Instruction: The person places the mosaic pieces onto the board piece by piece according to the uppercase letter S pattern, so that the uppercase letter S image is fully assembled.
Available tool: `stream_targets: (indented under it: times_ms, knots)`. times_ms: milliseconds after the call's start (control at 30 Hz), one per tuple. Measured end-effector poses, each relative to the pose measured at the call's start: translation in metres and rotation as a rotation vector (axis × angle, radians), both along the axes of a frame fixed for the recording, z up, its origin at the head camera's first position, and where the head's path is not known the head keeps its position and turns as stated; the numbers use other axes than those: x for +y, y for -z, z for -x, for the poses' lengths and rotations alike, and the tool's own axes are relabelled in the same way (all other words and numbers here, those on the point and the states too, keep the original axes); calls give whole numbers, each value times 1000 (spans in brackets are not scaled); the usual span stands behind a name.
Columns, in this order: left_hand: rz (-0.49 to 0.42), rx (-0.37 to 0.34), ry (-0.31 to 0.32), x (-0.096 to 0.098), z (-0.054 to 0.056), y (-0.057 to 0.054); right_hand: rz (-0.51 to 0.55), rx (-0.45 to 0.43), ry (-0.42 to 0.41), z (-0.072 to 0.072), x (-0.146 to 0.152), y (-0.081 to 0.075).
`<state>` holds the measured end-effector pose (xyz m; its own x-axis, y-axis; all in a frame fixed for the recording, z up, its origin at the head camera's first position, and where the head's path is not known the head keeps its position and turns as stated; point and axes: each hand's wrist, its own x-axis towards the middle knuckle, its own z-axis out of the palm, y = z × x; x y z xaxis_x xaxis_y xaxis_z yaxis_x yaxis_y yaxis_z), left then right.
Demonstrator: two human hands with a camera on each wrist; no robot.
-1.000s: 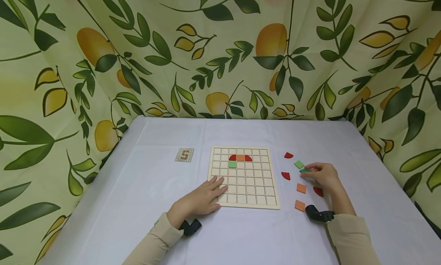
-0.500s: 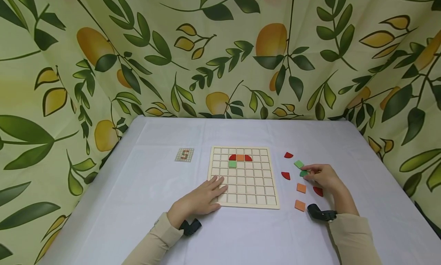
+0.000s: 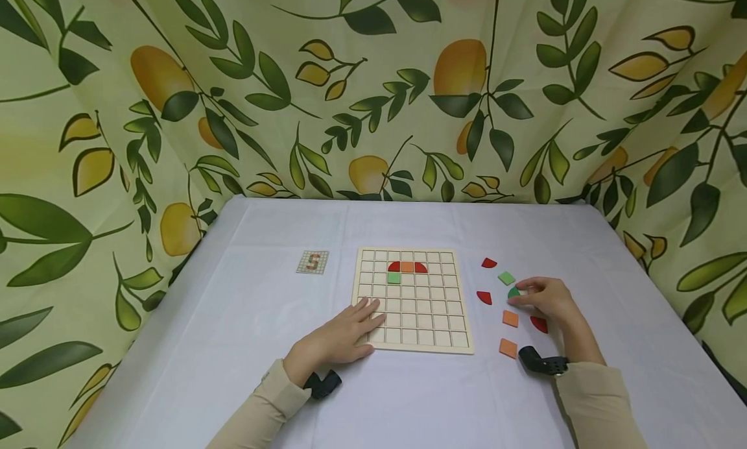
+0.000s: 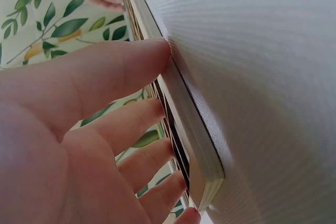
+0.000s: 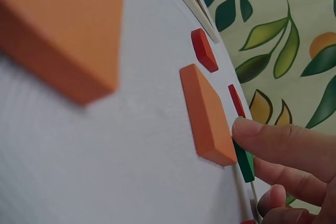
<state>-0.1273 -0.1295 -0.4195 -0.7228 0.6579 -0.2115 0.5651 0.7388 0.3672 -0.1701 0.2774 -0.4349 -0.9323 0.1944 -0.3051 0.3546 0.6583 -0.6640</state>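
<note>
A wooden grid board (image 3: 432,306) lies mid-table. My left hand (image 3: 344,335) rests on its front left corner, fingers spread straight over the squares and thumb at the edge in the left wrist view. Toward its far side sit two red quarter-circle tiles (image 3: 394,266) with an orange square tile (image 3: 407,267) between them, and a light green square tile (image 3: 393,278) below the left one. Right of the board, my right hand (image 3: 547,298) pinches a dark green quarter-circle tile (image 3: 513,292) between thumb and fingers, close over the cloth; its edge (image 5: 245,161) shows in the right wrist view.
Around the right hand lie a loose light green square (image 3: 506,278), two orange squares (image 3: 510,318) and several red quarter-circles (image 3: 484,298). A small pattern card (image 3: 312,263) with an S-like figure lies left of the board. A leaf-and-fruit curtain (image 3: 373,98) hangs behind the table.
My right fingers have shifted on the dark green tile, which has turned from edge-on to show more of its face. The left hand and board have stayed put.
</note>
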Motion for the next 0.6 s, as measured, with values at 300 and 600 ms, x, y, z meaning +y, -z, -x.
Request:
stream_targets:
  times_ms: [300, 600]
  knots:
    - [-3, 3, 2, -1, 0, 0, 34, -13, -14, 2, -1, 1]
    - [-4, 1, 5, -1, 0, 1, 7, 30, -49, 2, -1, 2]
